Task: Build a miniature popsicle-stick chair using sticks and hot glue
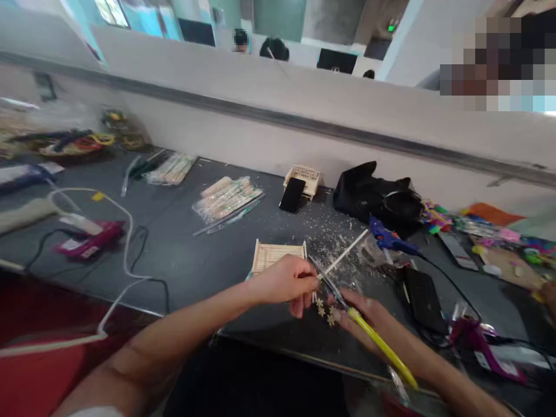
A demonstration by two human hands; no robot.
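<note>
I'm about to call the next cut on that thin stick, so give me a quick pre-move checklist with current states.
1. Left hand pinches the thin stick: ok.
2. Right hand grips the yellow-handled cutter: ok.
3. Blade meets the stick near the left fingertips: cannot tell, blurred.
4. Small wooden pieces lie under the hands, close to the cut: not ok.
5. Wooden tray frame sits apart, behind the left hand: ok.
6. Blue glue gun lies beyond the stick's far end: ok.

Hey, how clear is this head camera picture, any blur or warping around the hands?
Head view: the right hand and its yellow-handled tool smear with motion; the left hand is sharper; the partition wall tilts and bows from the wide lens; lighting is even, shadows soft.
</note>
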